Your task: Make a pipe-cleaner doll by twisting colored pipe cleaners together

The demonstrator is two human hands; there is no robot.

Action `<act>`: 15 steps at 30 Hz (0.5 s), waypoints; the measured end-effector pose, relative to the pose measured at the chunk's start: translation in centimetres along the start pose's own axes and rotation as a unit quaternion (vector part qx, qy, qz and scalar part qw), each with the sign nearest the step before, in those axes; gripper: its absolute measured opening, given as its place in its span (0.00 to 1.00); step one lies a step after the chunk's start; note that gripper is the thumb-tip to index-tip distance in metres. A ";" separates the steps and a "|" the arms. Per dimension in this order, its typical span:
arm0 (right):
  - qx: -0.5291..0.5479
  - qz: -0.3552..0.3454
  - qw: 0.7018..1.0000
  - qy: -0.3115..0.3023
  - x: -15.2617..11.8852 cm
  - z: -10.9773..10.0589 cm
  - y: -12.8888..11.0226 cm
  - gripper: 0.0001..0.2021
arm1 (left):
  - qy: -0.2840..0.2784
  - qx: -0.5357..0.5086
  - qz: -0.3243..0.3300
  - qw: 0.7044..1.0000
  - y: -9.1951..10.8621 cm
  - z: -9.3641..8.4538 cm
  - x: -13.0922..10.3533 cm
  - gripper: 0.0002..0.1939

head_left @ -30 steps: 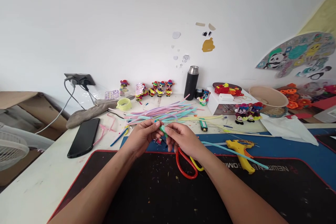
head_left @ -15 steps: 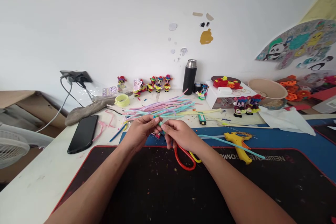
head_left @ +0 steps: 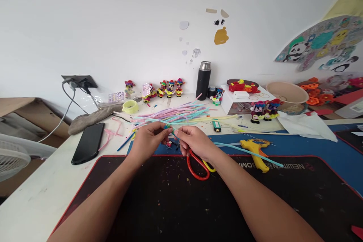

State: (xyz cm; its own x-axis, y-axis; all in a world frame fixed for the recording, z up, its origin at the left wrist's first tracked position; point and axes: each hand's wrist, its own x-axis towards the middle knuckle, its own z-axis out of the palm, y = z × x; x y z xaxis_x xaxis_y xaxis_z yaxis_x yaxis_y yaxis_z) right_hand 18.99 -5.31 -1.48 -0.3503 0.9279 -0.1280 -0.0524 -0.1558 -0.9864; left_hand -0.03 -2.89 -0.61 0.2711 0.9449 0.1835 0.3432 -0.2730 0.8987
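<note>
We are holding 1 small green and blue piece between our 2 hands, near the far edge of the black mat. Our left hand is curling in, with its thumb and pointing finger pinching 1 end. Our right hand is pinching the other end, also nearly closed. From the piece, the pile of fuzzy sticks is lying at 12 o'clock on the white surface, the red loop at 5 o'clock and the yellow glue gun between 3 and 4 o'clock. We are probably doing careful fingertip work, but our fingers are hiding whether we are bending or pressing. For the next move, we are likely needing a soft, steady pinch on both ends, so nothing is slipping.
</note>
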 end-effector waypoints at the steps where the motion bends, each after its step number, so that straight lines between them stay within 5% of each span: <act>1: 0.004 0.003 1.000 0.003 0.1 0.0 0.1 0.19 | 0.012 0.065 0.038 0.997 0.0 0.0 -0.1 0.12; 5: -0.003 0.027 1.000 0.016 0.5 -0.1 1.0 0.19 | -0.025 0.346 0.199 0.917 -0.3 0.2 -0.5 0.11; 8: -0.013 0.061 0.997 0.033 0.9 0.0 1.6 0.19 | -0.094 0.467 0.203 0.856 -0.5 0.7 -0.6 0.14; 10: -0.002 0.065 0.997 0.035 0.9 0.0 1.6 0.19 | -0.092 0.463 0.180 0.863 -0.5 1.0 -0.6 0.14; 15: -0.041 0.018 0.998 0.036 0.5 -0.2 0.7 0.17 | -0.048 0.258 0.107 0.959 -0.1 0.9 -0.5 0.13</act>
State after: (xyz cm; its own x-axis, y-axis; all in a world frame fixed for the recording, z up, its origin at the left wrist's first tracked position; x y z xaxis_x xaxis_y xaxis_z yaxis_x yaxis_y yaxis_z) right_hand 18.94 -4.85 -2.25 -0.2823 0.9444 -0.1685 0.0379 -0.1646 -0.9856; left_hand 0.63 -3.52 -1.18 0.4585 0.8431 0.2810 0.6634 -0.5351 0.5230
